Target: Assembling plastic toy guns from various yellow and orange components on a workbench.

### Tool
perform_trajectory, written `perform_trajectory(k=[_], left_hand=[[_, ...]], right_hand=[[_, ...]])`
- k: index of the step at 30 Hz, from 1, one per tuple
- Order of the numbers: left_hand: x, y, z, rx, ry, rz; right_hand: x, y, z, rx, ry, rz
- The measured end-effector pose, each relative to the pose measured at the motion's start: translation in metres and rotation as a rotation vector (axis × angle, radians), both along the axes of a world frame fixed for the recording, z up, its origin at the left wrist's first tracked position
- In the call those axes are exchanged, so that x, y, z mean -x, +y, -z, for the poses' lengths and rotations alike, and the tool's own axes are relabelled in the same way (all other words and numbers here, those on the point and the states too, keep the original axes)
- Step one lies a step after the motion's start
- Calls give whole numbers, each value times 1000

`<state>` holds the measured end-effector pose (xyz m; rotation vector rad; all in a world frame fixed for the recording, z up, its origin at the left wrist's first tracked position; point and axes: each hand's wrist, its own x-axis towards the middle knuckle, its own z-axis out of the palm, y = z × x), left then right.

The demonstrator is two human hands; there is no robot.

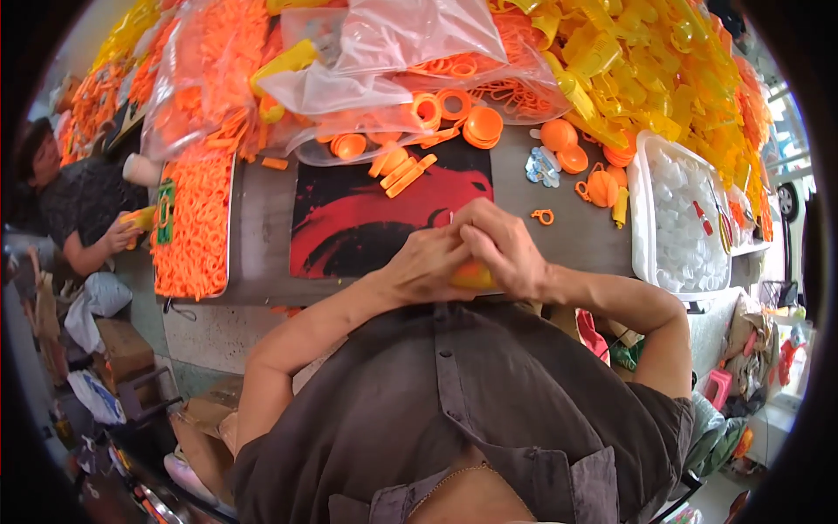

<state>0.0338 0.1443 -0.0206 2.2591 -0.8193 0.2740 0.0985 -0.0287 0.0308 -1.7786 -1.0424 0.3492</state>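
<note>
Close to my body, at the table's near edge, my left hand and my right hand are pressed together around a yellow-orange plastic piece. Only its lower side shows; the fingers hide the rest. Both hands are closed on it, the right one partly over the left. Beneath and beyond them lies a black and red mat. Several orange ribbed plastic pieces rest on the mat's far part. To the right of my hands lies a small orange ring with a tab.
A white tub of translucent caps, with scissors, stands right. Left is a tray of orange rings. Plastic bags and a heap of yellow parts fill the far side. Another person sits at the left, holding a yellow part.
</note>
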Motion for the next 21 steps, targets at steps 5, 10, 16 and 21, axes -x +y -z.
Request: perform_trajectory(k=[5,10,16,21], left_hand=[[0,1,-4,76,59,-84],[-4,4,-5,88,180,-52],[-1,5,0,195,155,-144],[28,18,-1,448,89,-448]], right_hand=[[-17,13,-19,122,487,-89],[-23,13,-11,110,237,-53],[-30,34,-16,131,223,-29],[-51,90,-4,124,296,-158]])
